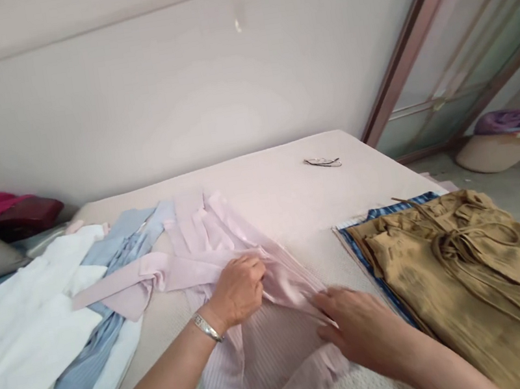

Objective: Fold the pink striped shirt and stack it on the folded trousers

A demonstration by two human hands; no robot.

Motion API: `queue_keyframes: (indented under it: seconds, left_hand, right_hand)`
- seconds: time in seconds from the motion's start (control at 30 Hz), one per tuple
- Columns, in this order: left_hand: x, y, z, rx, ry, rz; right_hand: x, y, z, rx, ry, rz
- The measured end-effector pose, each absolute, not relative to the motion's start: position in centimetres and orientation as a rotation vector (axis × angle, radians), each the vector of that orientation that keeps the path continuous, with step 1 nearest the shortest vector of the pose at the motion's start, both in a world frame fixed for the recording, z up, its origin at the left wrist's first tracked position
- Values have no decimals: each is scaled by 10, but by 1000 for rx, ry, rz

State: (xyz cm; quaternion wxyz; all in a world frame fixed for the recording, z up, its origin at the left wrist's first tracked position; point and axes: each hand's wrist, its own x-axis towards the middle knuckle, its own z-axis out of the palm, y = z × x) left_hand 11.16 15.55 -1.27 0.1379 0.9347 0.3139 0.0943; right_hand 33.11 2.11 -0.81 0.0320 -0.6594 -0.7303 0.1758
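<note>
So both your hands are on the pink shirt [234,277], which lies on the bed [287,177] at about the middle of the near edge. Its long axis runs from the near edge away toward the wall, leaning a bit left, with one sleeve stretched out flat toward the left side.

Your left hand [238,290] sits on top of the shirt's middle, fingers [256,272] curled down and pinching a fold of cloth. Your right hand [359,323] is at the shirt's right edge, closer to you, fingers [324,306] pressed onto the same fold where it runs out toward the right; whether they actually pinch it or just hold it flat, I can't tell, it's blurred there. The fold lies straight between the two hands, so it's a diagonal line from left hand down to right.

Around it: a blue shirt [107,291] and a white garment [33,322] overlap the pink sleeve on the left side. On the right, just beside your right hand, there's a folded tan garment [479,271] on a blue striped one [372,249]. Glasses [322,161] lie near the far right corner, well apart. Nothing sits on the shirt itself.
</note>
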Motion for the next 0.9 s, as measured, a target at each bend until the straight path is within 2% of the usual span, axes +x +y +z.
queue_keyframes:
  seconds: [0.17, 0.37, 0.57, 0.77, 0.9]
  left_hand:
    - [103, 213, -18, 2537, 1294, 420]
    - [122, 294, -36, 2690, 1416, 105]
    - [119, 344, -62, 2555, 1559, 54]
    - [111, 348, -31, 2470, 1630, 154]
    - [57, 299, -13, 2361, 1830, 423]
  right_hand:
    - [325, 23, -16, -2085, -2224, 442]
    - [321, 30, -36, -1976, -2247, 399]
    - [329, 23, -58, -1906, -2297, 467]
    - [330, 31, -69, -1948, -2305, 482]
    - [333, 32, -85, -1866, -2299, 396]
